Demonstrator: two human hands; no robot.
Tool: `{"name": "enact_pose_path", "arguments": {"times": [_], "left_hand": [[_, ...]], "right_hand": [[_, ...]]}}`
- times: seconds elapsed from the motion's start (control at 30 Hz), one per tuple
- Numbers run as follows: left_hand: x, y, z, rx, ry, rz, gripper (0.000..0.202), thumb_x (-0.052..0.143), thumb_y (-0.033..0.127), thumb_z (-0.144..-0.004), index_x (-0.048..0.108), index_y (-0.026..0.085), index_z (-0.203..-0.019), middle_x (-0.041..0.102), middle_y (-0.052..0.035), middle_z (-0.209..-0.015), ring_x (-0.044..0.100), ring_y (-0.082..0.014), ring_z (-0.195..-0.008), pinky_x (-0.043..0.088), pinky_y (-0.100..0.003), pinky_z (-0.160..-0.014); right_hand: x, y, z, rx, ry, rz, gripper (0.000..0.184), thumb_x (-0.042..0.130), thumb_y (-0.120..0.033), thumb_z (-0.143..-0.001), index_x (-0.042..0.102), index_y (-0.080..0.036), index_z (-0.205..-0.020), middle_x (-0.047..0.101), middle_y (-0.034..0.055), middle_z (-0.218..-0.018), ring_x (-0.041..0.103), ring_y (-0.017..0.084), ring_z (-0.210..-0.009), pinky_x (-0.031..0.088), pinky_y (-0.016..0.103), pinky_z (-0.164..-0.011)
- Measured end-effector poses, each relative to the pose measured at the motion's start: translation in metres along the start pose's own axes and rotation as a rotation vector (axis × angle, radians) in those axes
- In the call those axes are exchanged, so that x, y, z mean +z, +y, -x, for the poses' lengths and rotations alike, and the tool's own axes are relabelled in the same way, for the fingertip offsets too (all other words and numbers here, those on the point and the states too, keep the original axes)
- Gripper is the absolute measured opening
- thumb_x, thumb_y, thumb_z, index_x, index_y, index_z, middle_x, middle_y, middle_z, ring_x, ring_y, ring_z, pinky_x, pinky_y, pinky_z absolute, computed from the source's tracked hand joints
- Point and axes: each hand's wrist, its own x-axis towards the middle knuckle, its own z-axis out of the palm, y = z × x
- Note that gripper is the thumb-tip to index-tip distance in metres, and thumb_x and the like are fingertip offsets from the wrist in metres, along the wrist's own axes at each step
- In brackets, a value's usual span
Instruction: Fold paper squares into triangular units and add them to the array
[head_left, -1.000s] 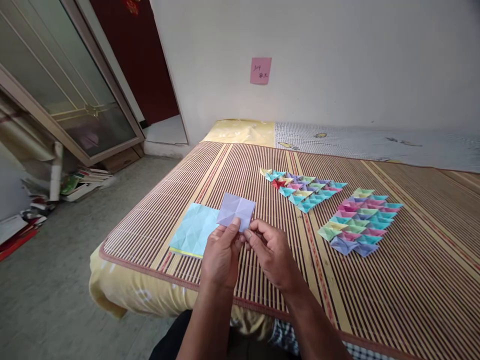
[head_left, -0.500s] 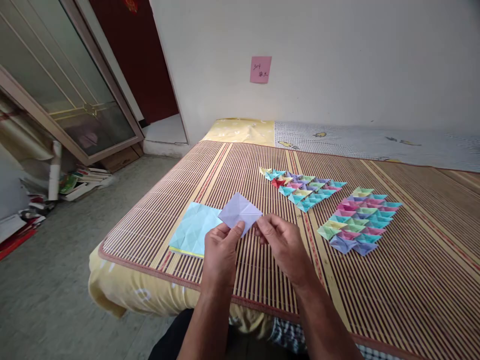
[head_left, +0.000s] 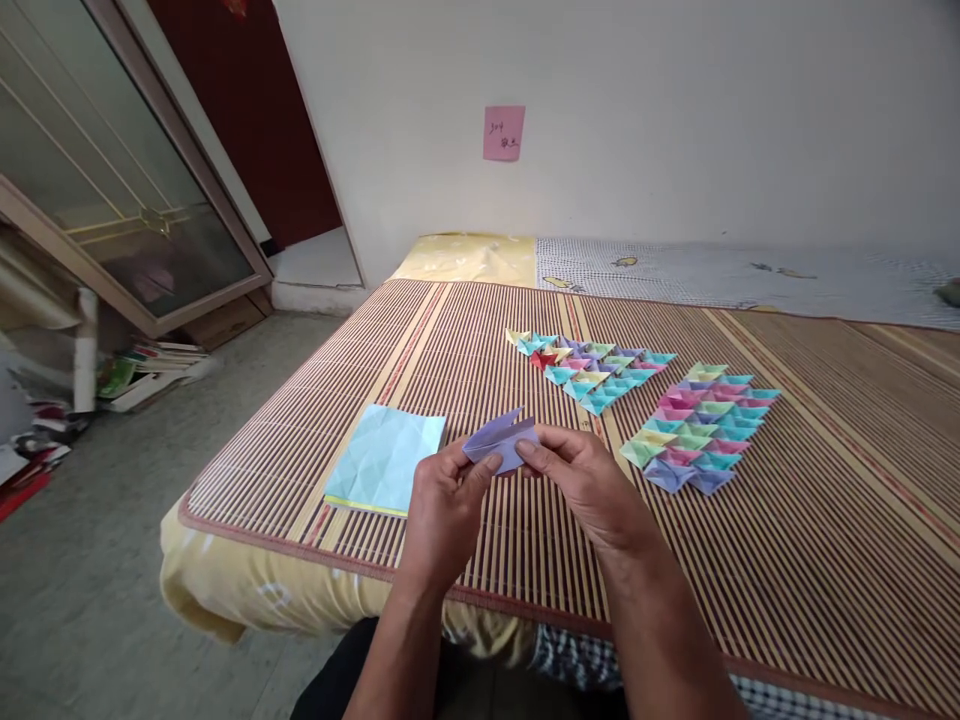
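Between my two hands is a piece of purple origami paper [head_left: 501,440], partly folded, with a flap standing up along its upper side. My left hand [head_left: 450,498] pinches its lower left part, thumb on top. At its right end, my right hand [head_left: 574,470] grips it between thumb and fingers. Left of my hands lies a stack of light blue creased paper sheets [head_left: 386,450] with a yellow edge showing beneath. Beyond my right hand, folded paper boats in several colours stand in two groups, one farther back [head_left: 592,368] and one to the right [head_left: 697,430].
A striped bamboo mat [head_left: 300,420] covers the bed, its bound front edge close to my forearms. Yellow bedding [head_left: 277,590] hangs below it. A pink note [head_left: 504,133] is stuck to the wall. Books [head_left: 154,370] lie on the floor at left by a glass-panelled door [head_left: 127,170].
The purple paper, flat like a diamond before, is now folded with a raised flap. My right thumb has moved onto its face. The view has shifted slightly right.
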Motion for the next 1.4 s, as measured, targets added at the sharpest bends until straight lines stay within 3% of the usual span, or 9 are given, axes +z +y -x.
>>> {"name": "enact_pose_path", "arguments": {"times": [0.07,0.2,0.43,0.6,0.73,0.87,1.0,1.17,1.4], "left_hand": [[-0.002,0.002,0.000,0.026,-0.030,-0.043,0.021,0.068,0.024,-0.095,0.087,0.025,-0.104,0.083,-0.0065,-0.098,0.074,-0.0273,-0.093,0.055,-0.036,-0.089],[-0.005,0.004,-0.001,0.063,-0.041,-0.089,0.017,0.071,0.024,-0.094,0.088,0.024,-0.096,0.082,-0.0071,-0.092,0.073,-0.0277,-0.091,0.054,-0.035,-0.087],[-0.011,0.002,-0.001,-0.012,-0.171,0.028,0.017,0.073,0.030,-0.093,0.088,0.022,-0.091,0.082,-0.0092,-0.087,0.074,-0.0264,-0.083,0.055,-0.035,-0.081],[-0.012,0.000,-0.001,-0.058,-0.234,0.074,0.017,0.077,0.032,-0.091,0.086,0.020,-0.082,0.080,-0.0093,-0.080,0.071,-0.0253,-0.080,0.054,-0.034,-0.078],[-0.009,-0.005,-0.001,-0.085,-0.208,0.108,0.018,0.077,0.034,-0.090,0.085,0.020,-0.084,0.077,-0.0073,-0.078,0.068,-0.0228,-0.075,0.052,-0.033,-0.079],[-0.008,-0.001,-0.001,-0.108,-0.204,0.159,0.017,0.078,0.035,-0.089,0.083,0.020,-0.094,0.076,-0.0072,-0.086,0.067,-0.0232,-0.084,0.051,-0.032,-0.083],[-0.009,0.008,-0.001,-0.099,-0.103,0.127,0.022,0.077,0.040,-0.089,0.075,0.019,-0.082,0.068,-0.0038,-0.077,0.061,-0.0188,-0.075,0.047,-0.028,-0.072],[-0.005,0.011,0.000,-0.135,0.053,0.184,0.031,0.083,0.043,-0.082,0.065,0.018,-0.073,0.060,0.0009,-0.065,0.052,-0.0136,-0.061,0.041,-0.025,-0.061],[-0.001,0.008,0.000,-0.192,0.066,0.369,0.029,0.085,0.038,-0.079,0.066,0.017,-0.075,0.066,0.0001,-0.071,0.058,-0.0134,-0.067,0.046,-0.024,-0.068]], "right_hand": [[-0.001,0.001,0.001,0.024,-0.035,-0.071,0.021,0.074,-0.041,-0.090,0.076,-0.021,-0.083,0.068,0.0006,-0.080,0.062,0.017,-0.080,0.050,0.030,-0.078],[0.000,0.002,0.001,0.046,-0.046,-0.129,0.019,0.080,-0.041,-0.086,0.078,-0.021,-0.086,0.073,0.0029,-0.089,0.067,0.021,-0.091,0.055,0.035,-0.087],[0.006,-0.001,0.002,0.041,-0.041,-0.152,0.020,0.085,-0.039,-0.082,0.079,-0.022,-0.089,0.074,0.0021,-0.084,0.068,0.018,-0.077,0.059,0.032,-0.074],[0.012,0.003,0.002,0.044,-0.019,-0.182,0.022,0.084,-0.038,-0.082,0.082,-0.022,-0.097,0.078,0.0033,-0.088,0.073,0.020,-0.081,0.061,0.031,-0.071],[0.014,0.007,0.002,0.034,0.015,-0.203,0.019,0.084,-0.036,-0.083,0.083,-0.022,-0.097,0.080,0.0031,-0.088,0.074,0.020,-0.083,0.061,0.032,-0.075],[0.013,0.007,0.002,0.007,0.054,-0.170,0.018,0.083,-0.036,-0.084,0.083,-0.022,-0.094,0.079,0.0025,-0.085,0.074,0.020,-0.084,0.060,0.032,-0.079],[0.013,0.002,0.003,-0.009,0.080,-0.070,0.021,0.082,-0.041,-0.085,0.082,-0.021,-0.092,0.076,0.0028,-0.082,0.071,0.020,-0.076,0.058,0.032,-0.070],[0.022,-0.007,0.004,-0.070,0.115,0.075,0.022,0.079,-0.040,-0.086,0.075,-0.019,-0.078,0.063,0.0000,-0.068,0.059,0.017,-0.065,0.049,0.028,-0.058],[0.029,-0.007,0.005,-0.188,0.185,0.220,0.028,0.073,-0.031,-0.090,0.060,-0.020,-0.068,0.047,-0.0039,-0.065,0.045,0.013,-0.061,0.037,0.027,-0.055]]}}
